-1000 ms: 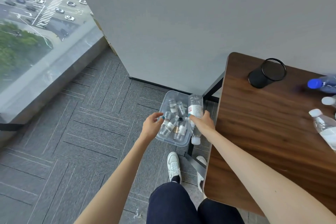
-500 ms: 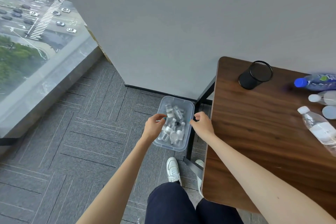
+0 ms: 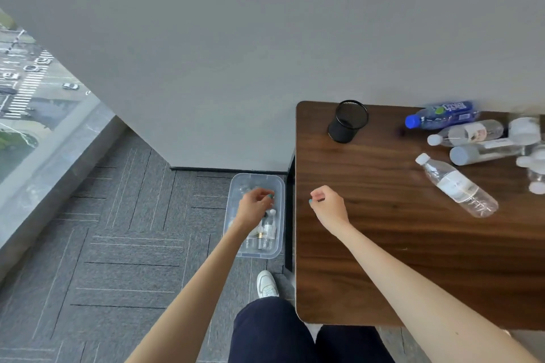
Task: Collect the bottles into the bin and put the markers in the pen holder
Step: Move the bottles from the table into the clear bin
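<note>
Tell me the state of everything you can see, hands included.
Bin: on floor, small bottles inside.
Pen holder: upright on table, no markers seen.
Blue bottle: lying down, capped.
Nearest bottle: lying down, capped.
Left hand: over bin, loosely curled, empty.
Right hand: over table edge, loosely curled, empty.

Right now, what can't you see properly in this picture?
Head view:
In the bin, some bottles: covered by the left hand, so no count.
The left hand's fingers: curled under, any hold hidden.
On the table, the far-right bottles: blurred, cut by the frame edge.
The pen holder: inside too dark to tell.
</note>
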A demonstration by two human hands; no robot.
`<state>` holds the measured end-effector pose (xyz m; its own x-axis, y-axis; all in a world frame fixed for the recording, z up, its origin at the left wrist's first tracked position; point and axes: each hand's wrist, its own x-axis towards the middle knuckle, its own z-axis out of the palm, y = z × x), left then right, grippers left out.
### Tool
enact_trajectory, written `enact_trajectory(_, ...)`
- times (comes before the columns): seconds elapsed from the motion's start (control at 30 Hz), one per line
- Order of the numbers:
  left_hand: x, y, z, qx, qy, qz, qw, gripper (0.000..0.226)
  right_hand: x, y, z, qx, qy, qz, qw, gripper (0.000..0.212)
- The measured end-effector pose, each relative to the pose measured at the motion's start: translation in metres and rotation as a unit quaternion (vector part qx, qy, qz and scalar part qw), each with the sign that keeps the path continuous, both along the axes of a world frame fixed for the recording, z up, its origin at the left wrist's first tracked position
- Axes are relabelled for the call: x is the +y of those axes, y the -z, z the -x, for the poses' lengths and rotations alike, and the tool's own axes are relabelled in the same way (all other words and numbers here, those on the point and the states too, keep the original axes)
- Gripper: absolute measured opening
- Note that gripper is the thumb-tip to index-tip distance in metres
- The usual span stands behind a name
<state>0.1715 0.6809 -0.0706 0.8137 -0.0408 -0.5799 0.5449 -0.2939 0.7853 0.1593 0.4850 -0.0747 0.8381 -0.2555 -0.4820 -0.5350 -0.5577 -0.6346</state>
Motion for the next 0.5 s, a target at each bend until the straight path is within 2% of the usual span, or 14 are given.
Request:
enact_trajectory(0.33, -0.146, -0.021, -0.004, -0.019, 0.042, -0.007, 0.999, 0.015, -0.141, -0.022, 0.0, -0.052, 0.029, 0.018, 0.998, 0.019)
enact_trajectory(0.4, -0.181, -0.021, 0.0, -0.022, 0.037, -0.016, 0.999, 0.015, -0.183, -0.023, 0.001, -0.095, 0.011, 0.097, 0.991, 0.03)
enact_trajectory(0.5, -0.231, -0.021, 0.01, -0.012, 0.022, -0.007, 1.0, 0.013, -0.252, -0.021, 0.003, -0.15, -0.007, 0.253, 0.956, 0.064)
